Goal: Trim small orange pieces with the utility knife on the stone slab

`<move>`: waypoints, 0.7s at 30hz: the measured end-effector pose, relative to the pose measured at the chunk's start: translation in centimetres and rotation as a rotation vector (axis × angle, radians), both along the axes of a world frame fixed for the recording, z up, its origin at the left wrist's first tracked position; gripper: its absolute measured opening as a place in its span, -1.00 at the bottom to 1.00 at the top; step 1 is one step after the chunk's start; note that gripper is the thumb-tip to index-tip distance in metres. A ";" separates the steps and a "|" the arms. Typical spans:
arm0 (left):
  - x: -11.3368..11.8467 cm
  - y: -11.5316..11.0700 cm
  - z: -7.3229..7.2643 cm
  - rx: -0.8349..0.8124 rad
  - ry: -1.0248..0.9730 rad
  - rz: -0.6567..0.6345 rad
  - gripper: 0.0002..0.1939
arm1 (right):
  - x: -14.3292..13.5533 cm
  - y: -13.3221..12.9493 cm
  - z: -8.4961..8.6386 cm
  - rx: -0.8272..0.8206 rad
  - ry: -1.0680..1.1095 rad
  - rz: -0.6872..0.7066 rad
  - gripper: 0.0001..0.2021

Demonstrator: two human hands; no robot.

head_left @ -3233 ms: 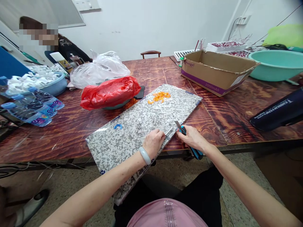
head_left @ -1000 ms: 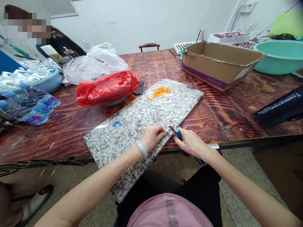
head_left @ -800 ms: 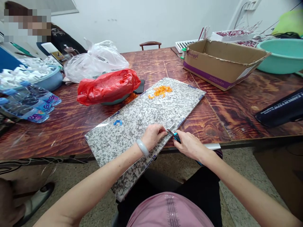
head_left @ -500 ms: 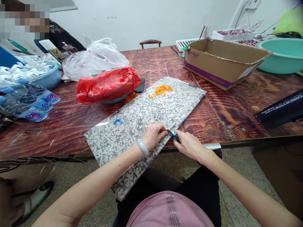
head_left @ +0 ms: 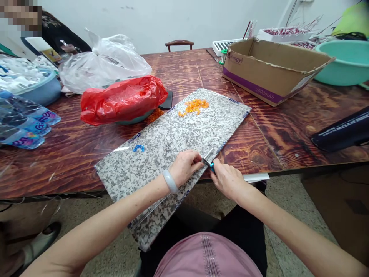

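My left hand (head_left: 186, 166), with a pale bangle at the wrist, is closed in a pinch over a grey speckled board (head_left: 161, 134). What its fingertips grip is too small to make out. In my right hand (head_left: 227, 179) is a blue-handled cutting tool (head_left: 212, 166); its narrow dark tip meets the left fingertips. Just beyond that tip lies a short whitish strip (head_left: 209, 153). Thin pale strands (head_left: 217, 125) are spread over the board's far right part. Orange curved pieces (head_left: 196, 105) are heaped near the far edge, and blue curved pieces (head_left: 138, 148) lie to the left.
A red plastic bag (head_left: 123, 100) covers a bowl left of the board, with a white bag (head_left: 106, 63) behind. Wrapped bottles (head_left: 29, 125) stand far left. To the right are a cardboard box (head_left: 273, 79), a green basin (head_left: 347, 63) and a dark cylinder (head_left: 343, 129).
The view has shifted slightly, so the left-side things sit further left. Both hands stay together at the board's near edge; the right hand and tool have turned a little.
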State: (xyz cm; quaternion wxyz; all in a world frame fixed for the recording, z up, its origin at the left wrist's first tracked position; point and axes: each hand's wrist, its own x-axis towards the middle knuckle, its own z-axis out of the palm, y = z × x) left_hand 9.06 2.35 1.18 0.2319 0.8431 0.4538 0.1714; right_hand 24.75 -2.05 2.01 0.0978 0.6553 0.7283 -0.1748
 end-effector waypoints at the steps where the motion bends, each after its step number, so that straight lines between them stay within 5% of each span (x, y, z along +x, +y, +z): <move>1: -0.1 -0.1 0.2 0.009 0.023 -0.007 -0.94 | -0.1 0.0 0.1 -0.003 -0.008 0.000 -0.84; 10: 0.6 -0.8 0.7 0.040 0.330 -0.016 -0.85 | -1.4 0.9 0.1 -0.071 -0.089 -0.068 -0.88; 21: 0.6 -0.5 0.5 0.129 0.372 0.014 -0.88 | -1.2 0.1 1.0 -0.019 -0.014 -0.052 -0.81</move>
